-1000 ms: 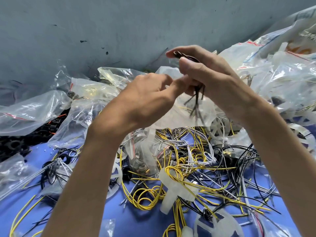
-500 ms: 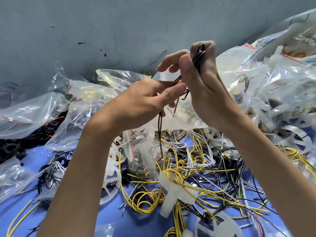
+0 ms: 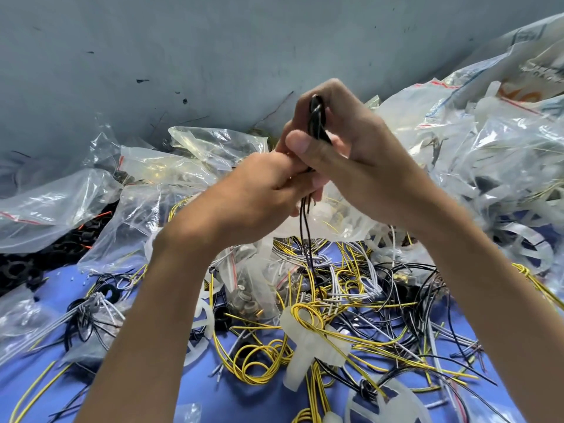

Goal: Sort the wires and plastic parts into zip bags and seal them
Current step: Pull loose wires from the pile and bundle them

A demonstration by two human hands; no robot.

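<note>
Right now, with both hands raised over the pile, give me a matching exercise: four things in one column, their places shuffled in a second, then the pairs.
Things
1. black wires
2. yellow coil
3. black rings
4. white part

Places
A. far left, beside clear bags
B. bottom centre, under a yellow loop
C. gripped by the left hand and right hand
D. flat on the blue mat, just left of the white part

Pairs: 1-C, 2-D, 3-A, 4-B
</note>
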